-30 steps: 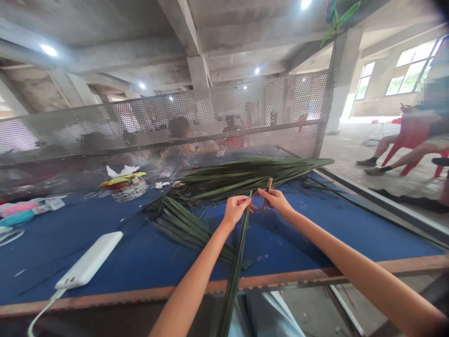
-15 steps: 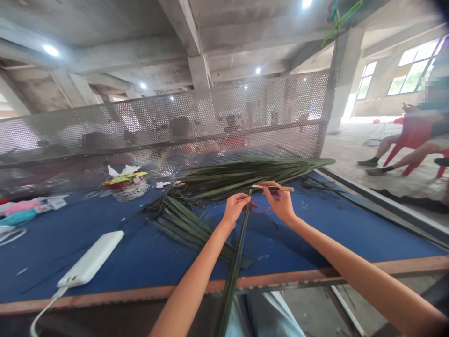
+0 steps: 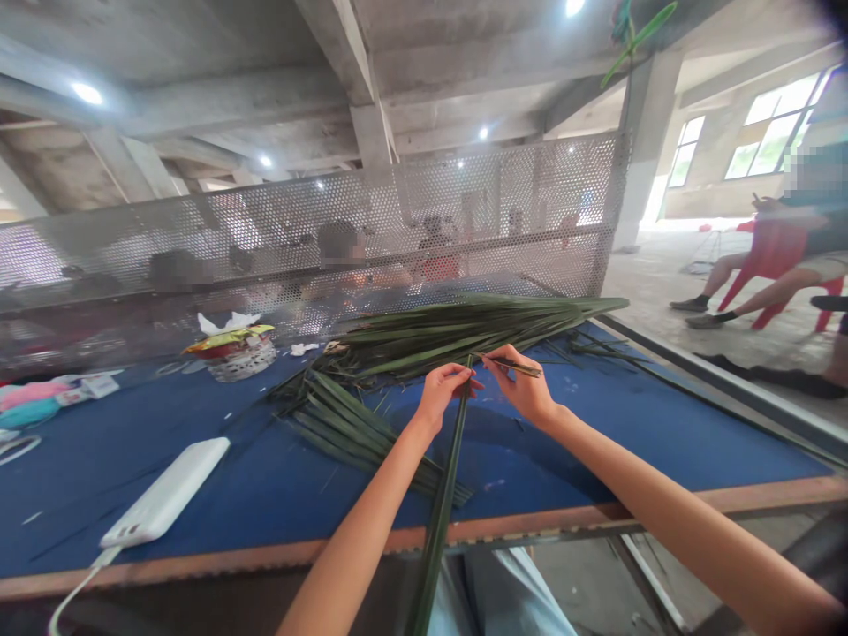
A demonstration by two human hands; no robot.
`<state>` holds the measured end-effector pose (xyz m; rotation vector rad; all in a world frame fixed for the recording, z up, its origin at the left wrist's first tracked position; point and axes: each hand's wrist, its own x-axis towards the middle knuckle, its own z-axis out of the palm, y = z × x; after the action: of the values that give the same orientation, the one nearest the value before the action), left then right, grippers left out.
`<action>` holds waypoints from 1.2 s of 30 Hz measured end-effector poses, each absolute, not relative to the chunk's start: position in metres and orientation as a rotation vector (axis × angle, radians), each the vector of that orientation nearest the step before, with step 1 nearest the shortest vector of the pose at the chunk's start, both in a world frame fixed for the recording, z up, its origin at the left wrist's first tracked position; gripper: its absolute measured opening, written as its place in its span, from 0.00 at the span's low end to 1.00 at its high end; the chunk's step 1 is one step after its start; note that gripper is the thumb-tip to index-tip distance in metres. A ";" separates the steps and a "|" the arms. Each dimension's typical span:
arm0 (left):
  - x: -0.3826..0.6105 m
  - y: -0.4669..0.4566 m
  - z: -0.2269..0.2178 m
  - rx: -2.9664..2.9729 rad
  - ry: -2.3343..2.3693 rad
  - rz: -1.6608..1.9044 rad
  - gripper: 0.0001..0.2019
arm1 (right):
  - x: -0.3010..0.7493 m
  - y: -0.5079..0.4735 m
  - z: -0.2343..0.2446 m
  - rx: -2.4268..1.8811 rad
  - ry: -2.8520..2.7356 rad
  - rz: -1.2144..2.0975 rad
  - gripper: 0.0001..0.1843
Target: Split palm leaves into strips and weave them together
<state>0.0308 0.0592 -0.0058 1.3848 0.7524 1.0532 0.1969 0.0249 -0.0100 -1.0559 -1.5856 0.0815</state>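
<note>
1. Near its far end, the long green leaf [image 3: 438,530] is pinched by your left hand [image 3: 438,393], slanting back over the table's edge toward you.
2. Just right of that end, your right hand [image 3: 528,396] pinches a slim tool [image 3: 523,367].
3. Beyond both hands, a leaf pile [image 3: 457,334] lies on the blue table [image 3: 662,424].

The person's left hand [image 3: 441,394] pinches a long green palm-leaf strip [image 3: 440,512] — the right hand [image 3: 525,390] grips a slender tool [image 3: 523,366] near its upper end.

Long green leaf [image 3: 445,495] beside slim tool [image 3: 526,367]
</note>
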 end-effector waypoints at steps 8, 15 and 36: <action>0.031 0.057 -0.004 1.373 0.761 1.054 0.15 | 0.196 0.027 -0.012 -1.046 -1.635 0.103 0.10; 0.031 0.057 -0.005 1.409 0.756 1.069 0.15 | 0.195 0.026 -0.012 -1.062 -1.636 0.093 0.10; 0.031 0.055 -0.002 1.366 0.745 1.063 0.16 | 0.194 0.023 -0.011 -1.052 -1.642 0.093 0.10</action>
<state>0.0311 0.0547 -0.0020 1.3661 0.7446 1.0630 0.1936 0.0234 -0.0112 -1.0516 -1.6418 0.0928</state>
